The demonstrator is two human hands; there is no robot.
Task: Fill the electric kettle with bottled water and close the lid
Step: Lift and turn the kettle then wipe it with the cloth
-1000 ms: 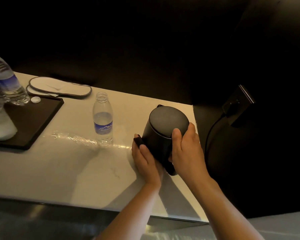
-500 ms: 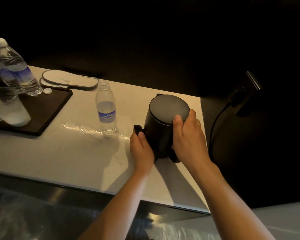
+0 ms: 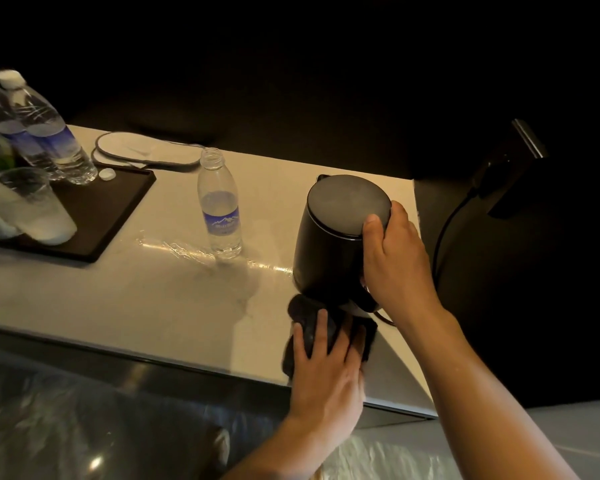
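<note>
The black electric kettle [image 3: 329,251] stands near the right end of the pale counter [image 3: 160,292], its round lid [image 3: 347,204] down. My right hand [image 3: 395,265] is wrapped around the kettle's right side at the handle, thumb at the lid's rim. My left hand [image 3: 323,368] lies over a crumpled black cloth [image 3: 302,320] on the counter just in front of the kettle's foot. An uncapped water bottle [image 3: 219,209], partly full, stands upright left of the kettle. Its white cap [image 3: 106,174] lies on the dark tray [image 3: 118,202].
Two sealed bottles [image 3: 49,133] and upturned glasses [image 3: 35,206] stand on the tray at the left. White slippers [image 3: 146,152] lie behind it. A power cable [image 3: 444,230] runs from a wall socket [image 3: 510,161] on the right down toward the kettle. The counter's front edge lies near my left wrist.
My left hand has left the kettle's side and come toward me onto the black cloth at the counter's front. My right hand keeps its grip on the kettle.
</note>
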